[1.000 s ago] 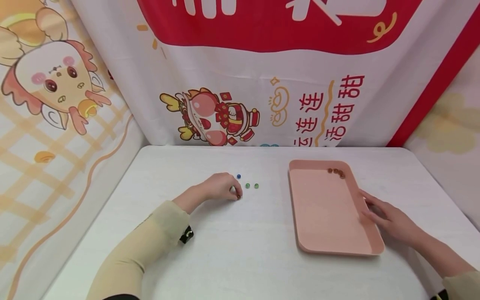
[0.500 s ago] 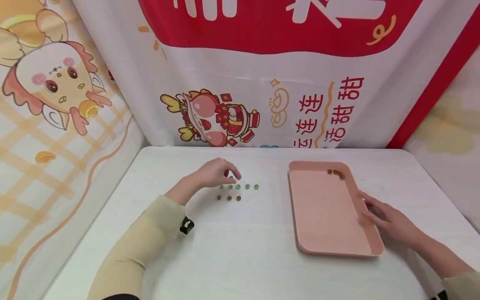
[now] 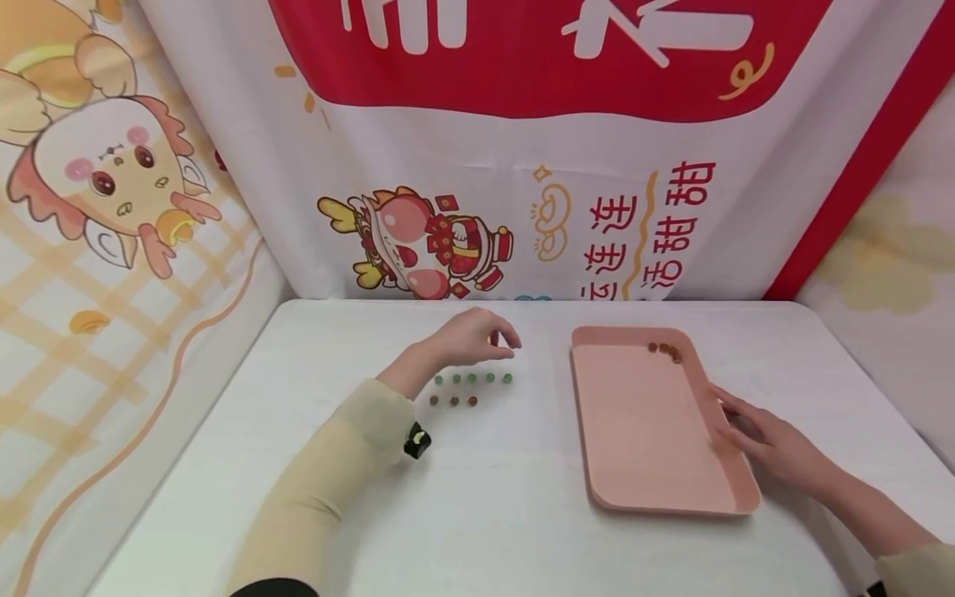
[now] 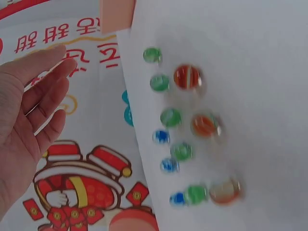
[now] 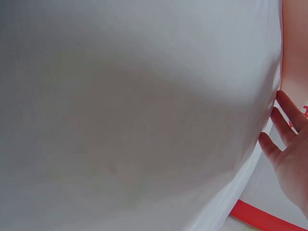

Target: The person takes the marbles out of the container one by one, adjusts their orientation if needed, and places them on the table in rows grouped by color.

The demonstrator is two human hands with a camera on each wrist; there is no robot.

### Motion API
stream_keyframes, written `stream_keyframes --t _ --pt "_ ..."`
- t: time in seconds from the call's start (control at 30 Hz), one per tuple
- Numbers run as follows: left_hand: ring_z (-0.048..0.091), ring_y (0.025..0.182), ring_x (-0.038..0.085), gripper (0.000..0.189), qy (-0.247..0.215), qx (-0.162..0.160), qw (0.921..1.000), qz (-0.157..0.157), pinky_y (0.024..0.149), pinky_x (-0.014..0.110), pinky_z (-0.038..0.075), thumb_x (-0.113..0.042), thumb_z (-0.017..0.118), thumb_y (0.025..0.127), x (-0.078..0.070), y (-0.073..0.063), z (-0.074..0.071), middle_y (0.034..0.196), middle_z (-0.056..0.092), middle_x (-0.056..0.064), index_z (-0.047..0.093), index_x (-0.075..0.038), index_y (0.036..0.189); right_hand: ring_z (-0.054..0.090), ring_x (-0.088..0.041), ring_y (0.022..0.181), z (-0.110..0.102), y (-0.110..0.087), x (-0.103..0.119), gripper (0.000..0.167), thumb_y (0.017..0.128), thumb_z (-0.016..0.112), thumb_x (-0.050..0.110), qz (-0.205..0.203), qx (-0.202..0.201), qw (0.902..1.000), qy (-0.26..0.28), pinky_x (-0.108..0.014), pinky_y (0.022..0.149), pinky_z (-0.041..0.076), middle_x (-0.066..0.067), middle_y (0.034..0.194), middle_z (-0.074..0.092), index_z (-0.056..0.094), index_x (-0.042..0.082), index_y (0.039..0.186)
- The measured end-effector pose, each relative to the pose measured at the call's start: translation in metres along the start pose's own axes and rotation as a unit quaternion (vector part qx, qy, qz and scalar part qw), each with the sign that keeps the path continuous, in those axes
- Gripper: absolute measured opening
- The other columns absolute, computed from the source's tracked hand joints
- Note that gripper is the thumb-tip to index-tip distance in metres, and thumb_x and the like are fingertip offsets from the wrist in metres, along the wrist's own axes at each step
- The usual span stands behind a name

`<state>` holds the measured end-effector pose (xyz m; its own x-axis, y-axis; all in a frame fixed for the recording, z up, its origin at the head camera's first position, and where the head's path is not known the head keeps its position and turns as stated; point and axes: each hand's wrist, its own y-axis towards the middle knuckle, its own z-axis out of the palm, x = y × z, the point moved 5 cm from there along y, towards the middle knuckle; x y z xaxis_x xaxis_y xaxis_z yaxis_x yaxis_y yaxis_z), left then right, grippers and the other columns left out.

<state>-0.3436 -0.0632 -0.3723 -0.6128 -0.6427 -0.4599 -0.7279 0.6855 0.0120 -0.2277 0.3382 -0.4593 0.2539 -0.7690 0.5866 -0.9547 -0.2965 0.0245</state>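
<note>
My left hand [image 3: 477, 337] hovers above the far side of the white table, its fingers loosely bent. Seen from the left wrist, that hand [image 4: 36, 103] holds nothing. Below it lie rows of glass marbles: several green marbles [image 3: 472, 378], with three brown marbles [image 3: 453, 401] on the near side. Three blue marbles [image 4: 169, 165] show in the left wrist view; the hand hides them from the head camera. At the right, my right hand [image 3: 776, 444] holds the pink tray [image 3: 656, 448] by its right side, thumb over the rim and fingertips against the outer wall.
Several brown marbles [image 3: 664, 348] sit together in the tray's far right corner. A printed cloth [image 3: 448, 149] hangs as a wall behind the table [image 3: 507, 531], and patterned cloths close off both sides.
My left hand has let go of the brown marble at the right end of the near row, risen, and moved away from me and to the right. The right hand stays at the tray.
</note>
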Motion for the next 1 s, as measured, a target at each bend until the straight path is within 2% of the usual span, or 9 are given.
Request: stream_keyframes --t 0.1,0.2,0.43,0.77,1.0 --pt "0.058 0.082 0.009 0.018 -0.004 0.014 0.9998 0.009 0.075 0.026 0.048 -0.022 0.070 0.091 -0.009 0.016 0.011 0.095 0.068 -0.012 0.074 -0.016 0.107 0.034 -0.051 0.130 0.001 0.000 0.000 0.070 0.097 0.060 0.033 0.009 0.008 0.9999 0.004 -0.070 0.095 0.030 -0.030 0.147 0.034 0.026 0.007 0.153" --pt "0.057 0.082 0.009 0.019 0.000 0.039 0.9991 0.015 0.074 0.026 0.047 -0.022 0.070 0.091 -0.019 0.031 0.024 0.094 0.067 -0.012 0.074 -0.015 0.108 0.032 -0.051 0.131 0.001 0.000 0.000 0.072 0.097 0.059 0.037 0.024 0.016 0.9996 0.005 -0.070 0.095 0.029 -0.030 0.147 0.034 0.025 0.006 0.153" --pt "0.055 0.083 0.009 0.021 0.048 0.077 0.9946 0.050 0.073 0.022 0.045 -0.021 0.072 0.089 -0.050 0.058 0.046 0.091 0.065 -0.012 0.074 -0.014 0.109 0.032 -0.051 0.132 -0.002 0.002 0.001 0.072 0.096 0.060 0.035 0.009 0.010 0.9999 0.002 -0.069 0.097 0.029 -0.029 0.148 0.034 0.027 0.003 0.152" --pt "0.053 0.088 0.009 0.023 0.040 0.087 0.9937 0.057 0.076 0.020 0.044 -0.020 0.072 0.089 -0.085 0.106 0.058 0.091 0.063 -0.012 0.072 -0.016 0.112 0.033 -0.049 0.132 -0.002 0.003 0.000 0.072 0.096 0.060 0.035 0.009 0.016 0.9998 0.009 -0.068 0.098 0.029 -0.028 0.148 0.034 0.028 0.004 0.152" --pt "0.053 0.094 0.008 0.026 0.042 0.082 0.9939 0.061 0.080 0.019 0.043 -0.019 0.071 0.090 -0.099 0.141 0.075 0.105 0.067 -0.007 0.071 -0.017 0.116 0.032 -0.048 0.134 -0.002 0.003 -0.001 0.072 0.096 0.060 0.037 0.014 0.014 0.9997 0.012 -0.068 0.098 0.029 -0.026 0.149 0.034 0.028 0.007 0.153"
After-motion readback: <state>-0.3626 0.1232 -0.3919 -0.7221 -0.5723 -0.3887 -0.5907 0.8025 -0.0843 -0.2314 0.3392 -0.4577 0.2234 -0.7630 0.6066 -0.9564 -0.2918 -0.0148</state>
